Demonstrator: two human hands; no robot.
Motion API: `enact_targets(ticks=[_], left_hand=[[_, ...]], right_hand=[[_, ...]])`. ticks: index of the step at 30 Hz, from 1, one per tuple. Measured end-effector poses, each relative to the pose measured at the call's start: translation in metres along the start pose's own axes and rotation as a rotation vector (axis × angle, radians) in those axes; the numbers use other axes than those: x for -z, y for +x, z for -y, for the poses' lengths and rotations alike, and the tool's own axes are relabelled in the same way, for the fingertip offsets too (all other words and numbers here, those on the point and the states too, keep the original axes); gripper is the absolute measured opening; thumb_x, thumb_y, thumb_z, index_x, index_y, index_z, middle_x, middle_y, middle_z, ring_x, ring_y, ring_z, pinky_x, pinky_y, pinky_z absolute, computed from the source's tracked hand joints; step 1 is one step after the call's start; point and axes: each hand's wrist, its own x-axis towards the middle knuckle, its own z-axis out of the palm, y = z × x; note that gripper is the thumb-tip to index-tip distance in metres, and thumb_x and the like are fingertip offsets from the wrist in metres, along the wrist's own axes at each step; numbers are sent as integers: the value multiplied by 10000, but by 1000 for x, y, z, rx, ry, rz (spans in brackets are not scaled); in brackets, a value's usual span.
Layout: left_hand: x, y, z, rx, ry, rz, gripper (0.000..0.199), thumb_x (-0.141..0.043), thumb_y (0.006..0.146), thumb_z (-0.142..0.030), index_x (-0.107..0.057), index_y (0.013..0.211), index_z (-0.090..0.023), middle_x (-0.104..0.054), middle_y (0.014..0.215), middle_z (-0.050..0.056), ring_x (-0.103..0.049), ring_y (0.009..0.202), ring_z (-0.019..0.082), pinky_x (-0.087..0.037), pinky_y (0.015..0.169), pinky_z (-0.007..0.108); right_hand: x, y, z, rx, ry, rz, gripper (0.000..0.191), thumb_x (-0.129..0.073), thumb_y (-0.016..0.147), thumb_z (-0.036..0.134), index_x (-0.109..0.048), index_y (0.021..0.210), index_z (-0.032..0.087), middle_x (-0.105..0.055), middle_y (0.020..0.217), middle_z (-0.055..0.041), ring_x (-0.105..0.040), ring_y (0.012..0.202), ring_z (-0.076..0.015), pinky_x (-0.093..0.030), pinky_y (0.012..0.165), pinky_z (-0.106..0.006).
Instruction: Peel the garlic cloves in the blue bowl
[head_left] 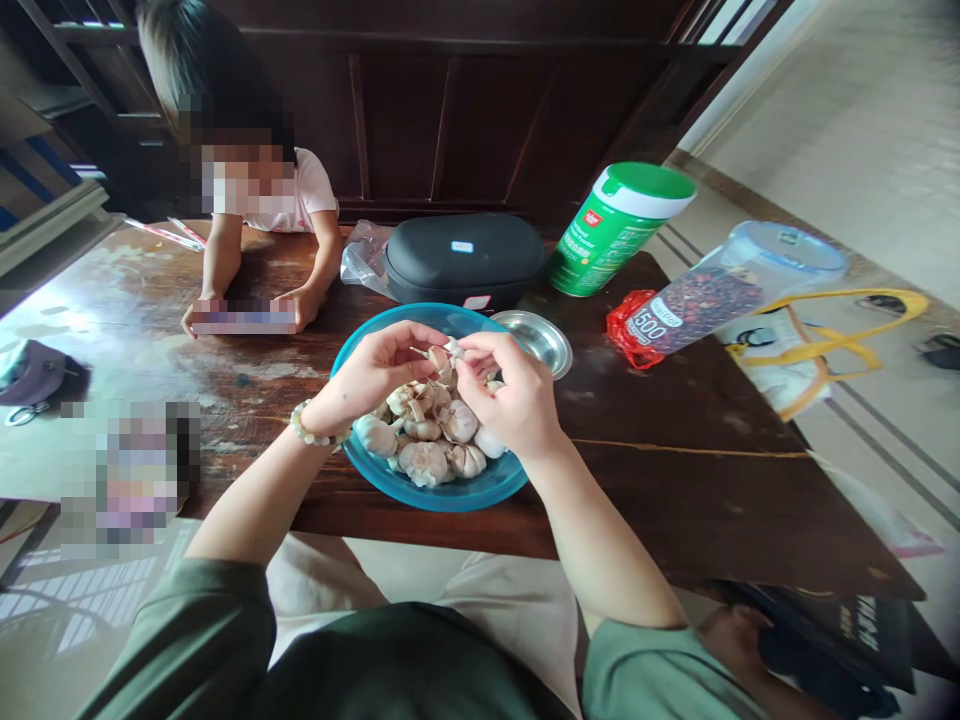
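Observation:
My left hand (pixel 382 372) and my right hand (pixel 510 395) hang above a blue plastic bowl (pixel 431 493), their fingertips meeting on a small garlic clove (pixel 454 348). Both hands pinch the clove, and its lower part is hidden by my fingers. Several whole garlic bulbs and loose cloves (pixel 425 462) fill the bowl below. A pale beaded bracelet (pixel 315 425) circles my left wrist. A small steel dish (pixel 538 342) rests against the bowl's far rim, just beyond my right hand.
The dark wooden table (pixel 675 470) holds a black zip case (pixel 463 258), a green canister (pixel 619 230), a tipped clear jar of dark red spice (pixel 712 295) and red mesh (pixel 630 328). A person (pixel 262 195) sits across, hands on a blurred object (pixel 244 320).

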Motion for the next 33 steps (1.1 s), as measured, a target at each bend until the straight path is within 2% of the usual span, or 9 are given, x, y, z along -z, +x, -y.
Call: enact_targets(ticks=[6,13,23,33], left_hand=[[1,0,1,-4,29,60,315,-665,802,-189,-590,1102,-128,-638,976,58,-609,863,132,-500,765,241],[3,0,6,-29,50,118,299,-667,819,-246,-600,1091,-140,-633,1040,70,-608,874,125,-488,763,223],[0,-1,3,-10,44,137,237,-661,832,-257,-615,1022,-124,-655,989,71,-623,915,140,-482,827,249],[1,0,7,-47,25,174,203,-640,846,-224,-604,1018,-122,-637,961,54,-607,862,104,-473,742,194]], right_hand=[[-1,1,-2,78,-74,9,117,-536,857,132,-603,917,206,-674,804,-29,-636,691,-148,-543,661,-281],[0,1,0,109,-125,-10,122,-528,841,108,-586,839,216,-682,762,-16,-650,696,-163,-529,638,-282],[-1,0,1,137,-127,-76,127,-531,832,101,-555,827,226,-652,734,-3,-622,655,-145,-514,613,-267],[-2,-1,2,152,-125,-115,135,-551,817,89,-555,823,224,-635,729,14,-589,614,-126,-493,616,-254]])
